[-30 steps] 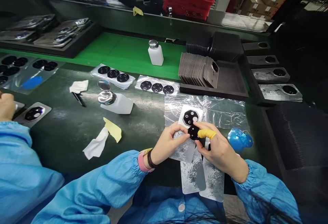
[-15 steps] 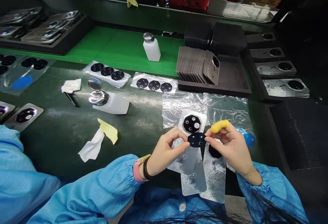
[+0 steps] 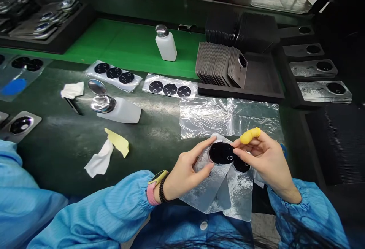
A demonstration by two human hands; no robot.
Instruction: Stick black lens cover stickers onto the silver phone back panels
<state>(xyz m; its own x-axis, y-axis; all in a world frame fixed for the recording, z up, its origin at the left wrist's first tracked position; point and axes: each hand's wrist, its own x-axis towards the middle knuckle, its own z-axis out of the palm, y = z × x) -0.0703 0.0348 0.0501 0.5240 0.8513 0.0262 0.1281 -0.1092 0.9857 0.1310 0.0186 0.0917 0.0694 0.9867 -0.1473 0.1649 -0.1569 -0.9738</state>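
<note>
My left hand (image 3: 186, 171) grips a silvery phone back cover (image 3: 209, 182) by its upper left edge and holds it tilted above the table edge. A black octagonal camera lens piece (image 3: 221, 153) sits in the cover's camera opening. My right hand (image 3: 264, 159), with a yellow finger cot (image 3: 250, 135) on the index finger, pinches the right edge of that lens piece. Two more silvery covers (image 3: 241, 197) lie under the held one.
Clear plastic film (image 3: 228, 116) lies ahead of my hands. Strips of black lens pieces (image 3: 170, 88), two white solvent bottles (image 3: 118, 109), wipes (image 3: 99, 162) and a tray of stacked covers (image 3: 221, 66) sit farther back. Another person's blue sleeve (image 3: 17, 188) is at the left.
The loose black lens piece held between both hands has been set onto the cover's camera opening. My left hand has lifted and tilted the cover. The view has shifted downward.
</note>
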